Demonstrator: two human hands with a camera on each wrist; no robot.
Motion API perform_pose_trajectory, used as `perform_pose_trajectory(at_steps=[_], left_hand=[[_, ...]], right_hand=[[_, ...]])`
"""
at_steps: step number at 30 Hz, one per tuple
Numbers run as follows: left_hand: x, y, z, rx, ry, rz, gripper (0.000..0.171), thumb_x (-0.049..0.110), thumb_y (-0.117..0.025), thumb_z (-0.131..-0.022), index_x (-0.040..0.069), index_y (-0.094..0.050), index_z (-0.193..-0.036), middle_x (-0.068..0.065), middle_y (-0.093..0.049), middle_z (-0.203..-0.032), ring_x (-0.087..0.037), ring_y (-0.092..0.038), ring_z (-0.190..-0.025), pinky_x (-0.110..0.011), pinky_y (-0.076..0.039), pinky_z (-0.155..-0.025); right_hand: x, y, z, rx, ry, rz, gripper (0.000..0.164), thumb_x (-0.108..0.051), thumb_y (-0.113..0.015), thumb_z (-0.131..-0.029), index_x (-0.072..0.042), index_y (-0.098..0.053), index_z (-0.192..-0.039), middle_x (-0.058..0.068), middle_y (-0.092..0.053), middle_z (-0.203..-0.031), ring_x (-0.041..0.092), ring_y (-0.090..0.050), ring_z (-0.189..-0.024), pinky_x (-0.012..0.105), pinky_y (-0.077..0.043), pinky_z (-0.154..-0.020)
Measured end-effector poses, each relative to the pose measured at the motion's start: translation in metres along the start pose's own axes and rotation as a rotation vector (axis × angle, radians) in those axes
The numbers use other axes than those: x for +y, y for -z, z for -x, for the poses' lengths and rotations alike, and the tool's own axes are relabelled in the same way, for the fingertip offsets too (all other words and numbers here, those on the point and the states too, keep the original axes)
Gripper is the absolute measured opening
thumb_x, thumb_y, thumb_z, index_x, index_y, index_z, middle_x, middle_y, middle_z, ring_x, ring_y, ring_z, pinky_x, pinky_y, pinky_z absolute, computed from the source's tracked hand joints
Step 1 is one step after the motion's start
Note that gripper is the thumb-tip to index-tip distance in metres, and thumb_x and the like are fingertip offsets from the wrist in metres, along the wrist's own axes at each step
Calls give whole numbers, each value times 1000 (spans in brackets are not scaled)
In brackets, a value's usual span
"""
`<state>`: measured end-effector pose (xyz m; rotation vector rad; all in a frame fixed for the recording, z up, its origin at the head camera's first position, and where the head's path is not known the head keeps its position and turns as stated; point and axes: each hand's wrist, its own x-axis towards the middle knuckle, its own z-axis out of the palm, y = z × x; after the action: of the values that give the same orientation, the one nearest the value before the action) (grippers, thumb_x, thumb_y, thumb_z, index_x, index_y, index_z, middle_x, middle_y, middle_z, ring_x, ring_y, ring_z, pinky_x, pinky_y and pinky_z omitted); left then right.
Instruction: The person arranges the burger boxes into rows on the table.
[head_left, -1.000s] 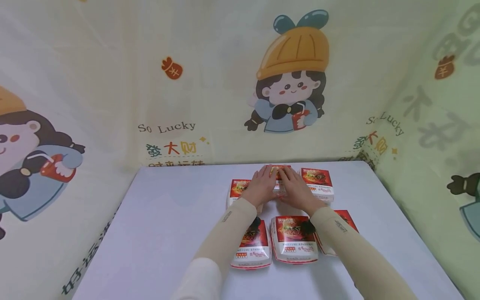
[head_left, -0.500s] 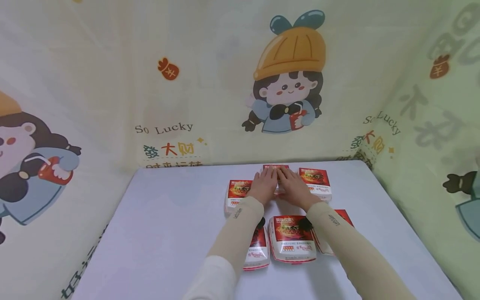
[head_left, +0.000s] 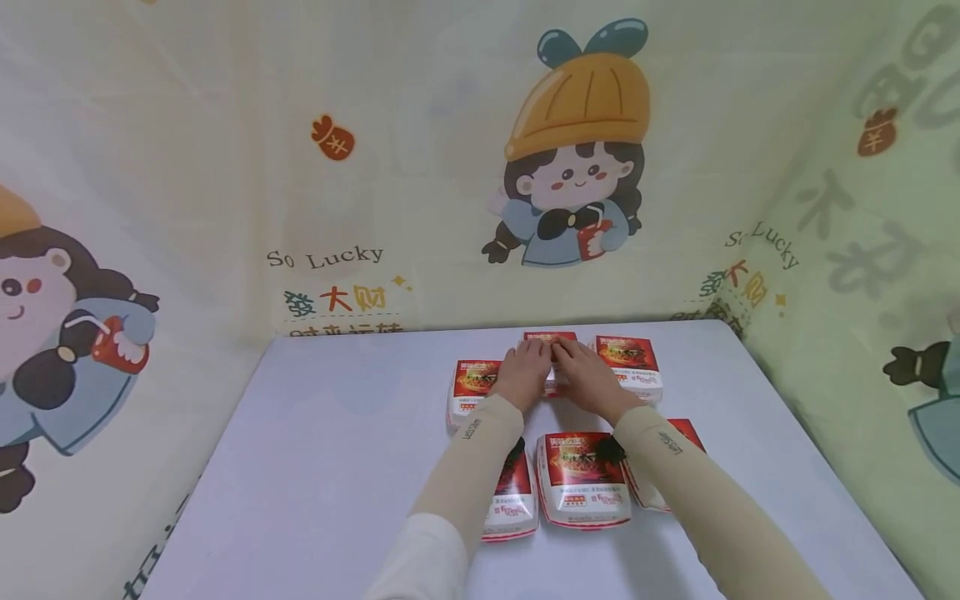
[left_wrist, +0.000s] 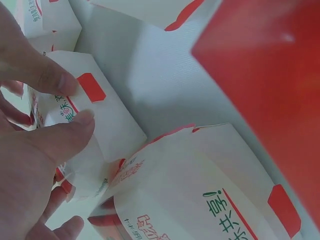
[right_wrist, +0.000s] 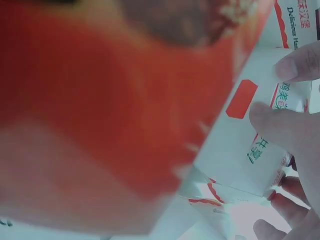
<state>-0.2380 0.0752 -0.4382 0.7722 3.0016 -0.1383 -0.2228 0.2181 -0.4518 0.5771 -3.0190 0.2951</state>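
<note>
A red and white burger box (head_left: 551, 336) stands at the table's back, between two similar boxes. My left hand (head_left: 525, 371) and right hand (head_left: 588, 379) hold it from both sides, fingers bent over its top. In the left wrist view both thumbs press on the white front of this box (left_wrist: 110, 120), near a red tab, their tips close together. From the right wrist, the same white front (right_wrist: 220, 150) shows with both thumbs on it. The hands cover most of the box's top in the head view.
Beside the held box are a left box (head_left: 474, 379) and a right box (head_left: 628, 358). Nearer stand a front left box (head_left: 512, 504), a front middle box (head_left: 585, 479) and a front right box (head_left: 686, 431), partly under my forearms. A patterned cloth (head_left: 420, 208) hangs behind the white table (head_left: 330, 458).
My left hand has shifted right, closer to the right hand, and the fingers of both hands have drawn back and bent more over the box. The surrounding boxes stay in place.
</note>
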Motion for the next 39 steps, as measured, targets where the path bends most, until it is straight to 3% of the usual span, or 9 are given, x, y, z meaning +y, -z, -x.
perform_pose_trajectory(at_steps=[5, 12, 21, 29, 39], left_hand=[[1, 2, -1, -15, 2, -30, 60, 29, -66, -95, 12, -44, -148, -4, -48, -146, -20, -45, -137, -36, -45, -112], [2, -2, -3, -51, -1, -14, 65, 24, -65, -96, 12, -37, -153, -12, -32, -161, -26, -31, -150, -38, -43, -113], [-1, -3, -1, 3, 3, -9, 61, 24, -67, -95, 8, -40, -148, -10, -42, -155, -23, -41, -143, -38, -47, -110], [-2, -5, -3, -56, 20, -14, 75, 29, -71, -92, 9, -32, -153, -10, -33, -160, -27, -39, -145, -39, -43, -113], [-2, -4, 1, -37, 8, -10, 75, 31, -70, -92, 10, -33, -153, -9, -33, -161, -26, -40, -145, -38, -41, -115]], right_hand=[[-2, 1, 0, -27, -21, -18, 83, -23, -84, -80, 2, -42, -146, 23, -42, -151, 41, -39, -141, 55, -32, -118], [0, -1, 0, -79, -47, -50, 87, -19, -82, -81, 8, -34, -148, 28, -33, -155, 45, -30, -145, 59, -29, -118], [-4, 2, 0, -98, -59, -80, 83, -12, -78, -84, 12, -31, -149, 32, -27, -156, 47, -26, -147, 57, -33, -115], [-4, 4, -1, -116, -78, -105, 84, -12, -79, -84, 10, -30, -150, 31, -26, -157, 46, -26, -147, 55, -34, -115], [-4, 6, 2, -96, -81, -130, 80, -9, -76, -86, 11, -31, -149, 32, -28, -156, 46, -28, -146, 56, -34, -116]])
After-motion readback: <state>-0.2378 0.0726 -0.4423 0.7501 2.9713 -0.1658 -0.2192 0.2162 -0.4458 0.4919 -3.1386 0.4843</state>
